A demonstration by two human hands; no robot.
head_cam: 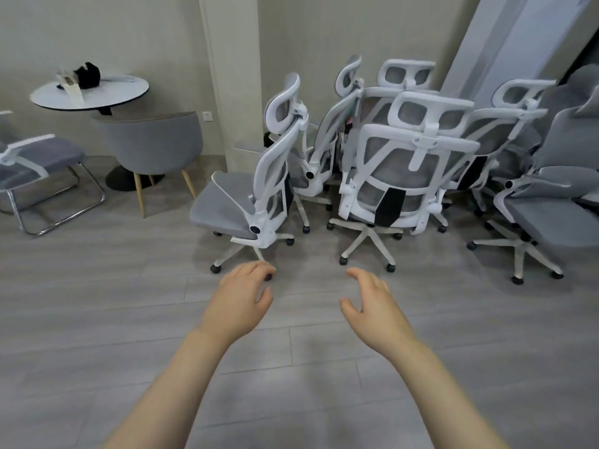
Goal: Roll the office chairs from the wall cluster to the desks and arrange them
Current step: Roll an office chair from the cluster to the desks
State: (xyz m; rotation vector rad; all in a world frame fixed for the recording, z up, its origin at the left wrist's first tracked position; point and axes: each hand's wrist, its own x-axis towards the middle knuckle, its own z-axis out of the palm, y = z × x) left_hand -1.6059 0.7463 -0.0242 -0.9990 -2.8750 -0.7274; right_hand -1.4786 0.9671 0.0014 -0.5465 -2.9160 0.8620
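Both bare forearms reach forward over the grey plank floor, and neither hand holds anything. Fingers of the left hand are loosely curled and relaxed; the right hand has its fingers spread a little, thumb apart from the rest. Both hover short of the chair cluster, touching nothing.

Just beyond the right hand stands the nearest office chair, white-framed with grey mesh, its back turned this way and its five-star base on the floor. Left of it, a side-on chair faces left, one caster just past the left fingertips. Behind the nearest chair, more chairs of the same kind crowd against the wall, armrests and bases packed close. Right of it, another chair shows its seat and base.

Well left of the nearest chair stand a grey tub chair, a round table bearing a black object, and a chrome sled-base chair.
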